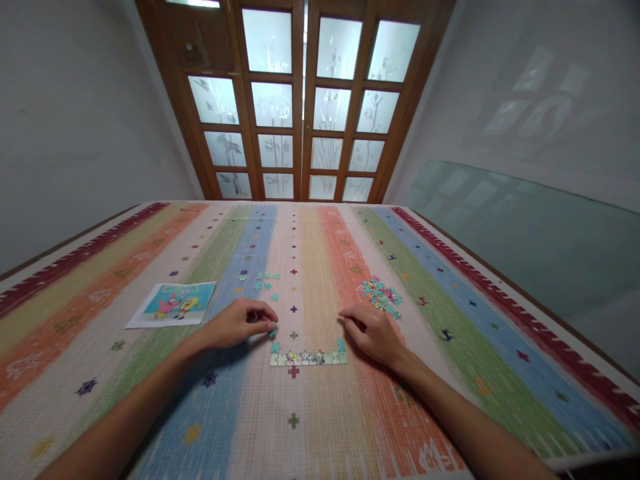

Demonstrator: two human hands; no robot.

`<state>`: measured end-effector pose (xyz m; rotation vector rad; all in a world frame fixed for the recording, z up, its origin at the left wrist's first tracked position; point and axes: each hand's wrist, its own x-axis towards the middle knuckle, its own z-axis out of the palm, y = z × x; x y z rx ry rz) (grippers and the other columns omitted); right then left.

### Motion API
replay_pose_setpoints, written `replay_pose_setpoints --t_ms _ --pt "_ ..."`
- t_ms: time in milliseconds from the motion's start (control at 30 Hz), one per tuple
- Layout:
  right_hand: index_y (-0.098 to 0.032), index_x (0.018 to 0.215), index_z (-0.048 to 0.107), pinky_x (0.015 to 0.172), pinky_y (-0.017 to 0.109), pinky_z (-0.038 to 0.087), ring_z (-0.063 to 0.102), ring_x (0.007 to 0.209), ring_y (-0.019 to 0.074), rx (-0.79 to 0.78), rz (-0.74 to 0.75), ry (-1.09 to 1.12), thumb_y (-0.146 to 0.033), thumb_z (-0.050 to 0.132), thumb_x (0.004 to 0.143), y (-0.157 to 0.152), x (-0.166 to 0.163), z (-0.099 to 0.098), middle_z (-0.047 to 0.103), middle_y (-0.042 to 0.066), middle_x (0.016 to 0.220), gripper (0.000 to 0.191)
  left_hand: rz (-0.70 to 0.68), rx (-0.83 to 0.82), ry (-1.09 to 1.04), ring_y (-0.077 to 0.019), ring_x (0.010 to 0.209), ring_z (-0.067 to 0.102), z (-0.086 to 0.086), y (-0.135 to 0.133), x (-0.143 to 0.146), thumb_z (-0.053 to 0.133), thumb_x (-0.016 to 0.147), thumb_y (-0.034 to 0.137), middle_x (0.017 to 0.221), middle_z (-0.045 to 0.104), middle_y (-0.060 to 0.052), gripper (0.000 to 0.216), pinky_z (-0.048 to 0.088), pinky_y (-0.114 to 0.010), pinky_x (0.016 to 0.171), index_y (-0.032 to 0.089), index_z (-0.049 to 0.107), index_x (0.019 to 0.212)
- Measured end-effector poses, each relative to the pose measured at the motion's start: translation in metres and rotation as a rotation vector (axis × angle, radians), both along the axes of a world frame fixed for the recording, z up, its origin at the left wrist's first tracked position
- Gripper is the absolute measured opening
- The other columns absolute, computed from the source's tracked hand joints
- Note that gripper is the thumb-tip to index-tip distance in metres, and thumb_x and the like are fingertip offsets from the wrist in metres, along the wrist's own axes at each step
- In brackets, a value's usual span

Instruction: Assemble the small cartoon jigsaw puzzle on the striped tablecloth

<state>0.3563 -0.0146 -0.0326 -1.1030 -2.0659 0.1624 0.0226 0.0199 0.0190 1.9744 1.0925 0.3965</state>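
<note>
A short assembled strip of jigsaw pieces (pixel 309 357) lies on the striped table cover (pixel 310 427) between my hands. My left hand (pixel 240 323) rests just left of the strip, its fingers curled and pinching a small teal puzzle piece (pixel 272 332) at the fingertips. My right hand (pixel 373 333) lies just right of the strip with its fingers curled under; whether it holds anything is hidden. A heap of loose teal pieces (pixel 380 295) sits just beyond my right hand. A few scattered pieces (pixel 265 280) lie beyond my left hand.
A cartoon reference picture (pixel 173 304) lies flat to the left of my left hand. The table's right edge (pixel 505 280) runs beside a glass panel. Wooden doors with frosted panes (pixel 300 100) stand behind the far edge.
</note>
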Motion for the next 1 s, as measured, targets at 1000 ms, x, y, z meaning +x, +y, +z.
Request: replay_pose_setpoints --t_ms 1000 --pt "-0.019 0.089 0.076 0.069 0.029 0.056 0.075 0.071 0.0190 -0.043 0.015 -0.039 -0.018 0.054 0.091 0.0008 0.0005 -0.0022 0.080 0.007 0.084 0.022 -0.054 0.217 0.127 -0.0179 0.071 0.057 -0.0080 -0.0091 0.0094 0.062 0.085 0.038 0.081 0.068 -0.005 0.022 0.044 -0.031 0.070 0.020 0.074 0.089"
